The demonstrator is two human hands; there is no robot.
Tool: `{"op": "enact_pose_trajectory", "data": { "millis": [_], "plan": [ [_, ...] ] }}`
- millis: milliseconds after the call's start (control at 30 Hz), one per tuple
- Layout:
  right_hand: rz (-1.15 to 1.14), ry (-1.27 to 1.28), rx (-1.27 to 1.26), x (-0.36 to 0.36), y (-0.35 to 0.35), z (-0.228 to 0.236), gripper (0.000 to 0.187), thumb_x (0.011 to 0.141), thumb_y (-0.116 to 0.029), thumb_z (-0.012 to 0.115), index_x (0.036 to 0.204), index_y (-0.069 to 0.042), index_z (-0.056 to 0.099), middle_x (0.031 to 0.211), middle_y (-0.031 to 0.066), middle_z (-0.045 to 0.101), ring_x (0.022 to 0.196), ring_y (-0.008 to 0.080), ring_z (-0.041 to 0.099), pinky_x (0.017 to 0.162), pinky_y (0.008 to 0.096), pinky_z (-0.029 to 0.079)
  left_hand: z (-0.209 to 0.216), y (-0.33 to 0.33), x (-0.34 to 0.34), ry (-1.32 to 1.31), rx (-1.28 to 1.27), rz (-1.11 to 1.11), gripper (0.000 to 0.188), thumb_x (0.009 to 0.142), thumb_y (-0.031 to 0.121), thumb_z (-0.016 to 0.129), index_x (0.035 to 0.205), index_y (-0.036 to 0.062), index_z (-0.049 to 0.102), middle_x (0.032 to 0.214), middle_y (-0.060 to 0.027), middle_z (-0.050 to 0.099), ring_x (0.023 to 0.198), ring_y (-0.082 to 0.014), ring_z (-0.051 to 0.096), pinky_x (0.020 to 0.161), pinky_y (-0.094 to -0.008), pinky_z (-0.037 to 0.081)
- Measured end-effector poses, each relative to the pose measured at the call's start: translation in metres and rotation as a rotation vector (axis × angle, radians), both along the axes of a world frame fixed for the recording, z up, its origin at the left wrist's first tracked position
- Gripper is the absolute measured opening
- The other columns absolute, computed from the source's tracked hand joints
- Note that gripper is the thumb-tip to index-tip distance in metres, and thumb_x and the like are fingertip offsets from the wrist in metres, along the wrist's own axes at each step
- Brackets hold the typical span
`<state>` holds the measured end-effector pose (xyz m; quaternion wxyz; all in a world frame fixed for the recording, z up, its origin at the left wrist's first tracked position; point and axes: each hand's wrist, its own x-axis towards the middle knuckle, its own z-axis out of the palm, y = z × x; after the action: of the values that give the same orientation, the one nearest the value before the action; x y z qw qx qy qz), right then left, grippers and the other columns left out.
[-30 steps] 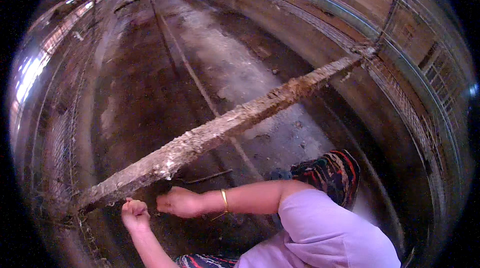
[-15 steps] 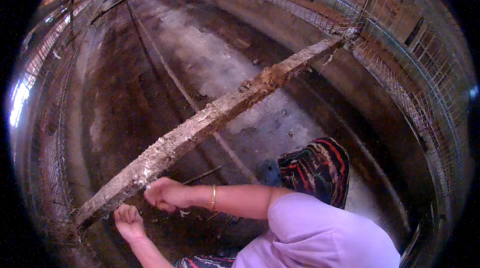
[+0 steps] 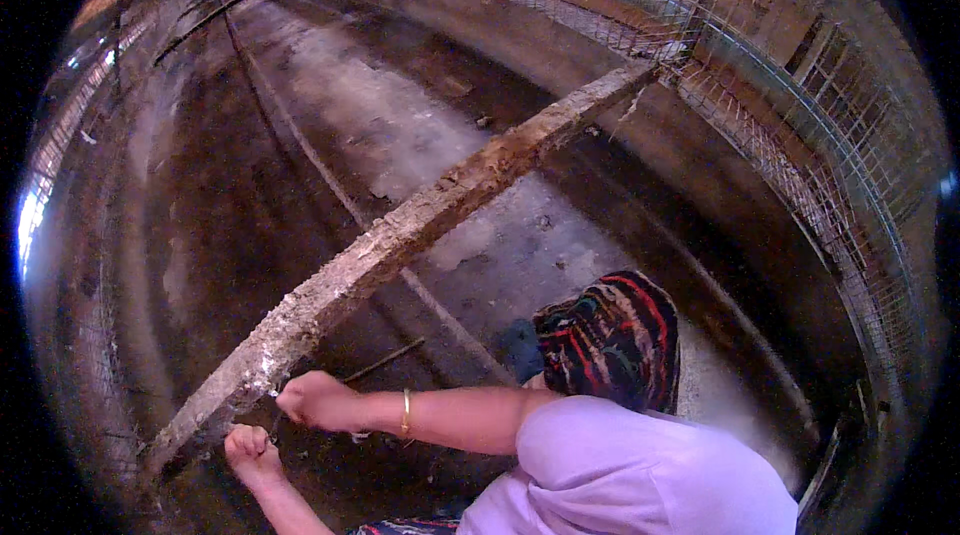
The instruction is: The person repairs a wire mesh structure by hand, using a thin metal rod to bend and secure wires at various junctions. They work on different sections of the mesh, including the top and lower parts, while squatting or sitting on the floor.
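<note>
A long, rough beam (image 3: 400,226) with a pale crust runs diagonally from the lower left to the upper right. My left hand (image 3: 253,452) is closed beneath the beam's near left end, its fingers curled in. Just right of it and a little farther off, my right hand (image 3: 316,401) makes a fist close to the beam's lower edge, a gold bangle (image 3: 406,413) on its wrist. What the fingers hold, if anything, is too small or hidden to make out. Whether either hand touches the beam I cannot tell.
Wire-mesh cages (image 3: 800,170) line the right side, with more mesh (image 3: 85,295) at the left. A thin stick (image 3: 385,359) lies beyond my right forearm. Below the beam, a narrow strip (image 3: 310,155) runs along the stained floor (image 3: 350,85). My patterned clothing (image 3: 612,345) covers a bent knee.
The view has shifted, so the beam and cages sit farther left. Both hands have moved slightly rightward relative to the beam and stay closed, about as far apart as before.
</note>
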<state>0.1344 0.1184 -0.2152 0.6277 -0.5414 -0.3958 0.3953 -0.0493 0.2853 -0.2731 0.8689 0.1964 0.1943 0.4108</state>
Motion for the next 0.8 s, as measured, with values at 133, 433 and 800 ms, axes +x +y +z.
{"op": "enact_pose_trajectory", "data": {
  "millis": [133, 433, 800],
  "plan": [
    [0.269, -0.678, -0.120, -0.020, 0.004, -0.087, 0.028, 0.083, -0.021, 0.051, 0.062, -0.004, 0.059, 0.053, 0.0115, 0.055, 0.051, 0.0210, 0.057, 0.050, 0.0369, 0.043, 0.037, -0.044, 0.044, 0.091, -0.024, 0.050, 0.014, 0.088, 0.006, 0.037, 0.079, 0.0065, 0.047, 0.051, 0.0035, 0.026, 0.040, -0.0087, 0.022, 0.037, -0.0242, 0.020],
    [0.098, -0.342, -0.139, 0.018, -0.009, -0.046, 0.026, 0.081, -0.023, 0.051, 0.065, -0.005, 0.058, 0.060, 0.0119, 0.057, 0.051, 0.0247, 0.053, 0.050, 0.0380, 0.043, 0.006, -0.020, 0.030, 0.047, 0.019, -0.019, 0.014, 0.090, 0.007, 0.040, 0.078, 0.0095, 0.046, 0.051, 0.0044, 0.023, 0.040, -0.0074, 0.020, 0.038, -0.0238, 0.017],
    [0.115, -0.128, -0.187, 0.000, -0.015, 0.006, 0.032, 0.088, -0.025, 0.053, 0.066, -0.001, 0.056, 0.058, 0.0098, 0.055, 0.055, 0.0169, 0.051, 0.053, 0.0355, 0.041, 0.014, -0.016, 0.040, 0.307, 0.036, 0.201, 0.024, 0.094, 0.028, 0.043, 0.083, 0.0067, 0.049, 0.066, -0.0025, 0.046, 0.060, -0.0133, 0.046, 0.061, -0.0253, 0.043]
  ]
}}
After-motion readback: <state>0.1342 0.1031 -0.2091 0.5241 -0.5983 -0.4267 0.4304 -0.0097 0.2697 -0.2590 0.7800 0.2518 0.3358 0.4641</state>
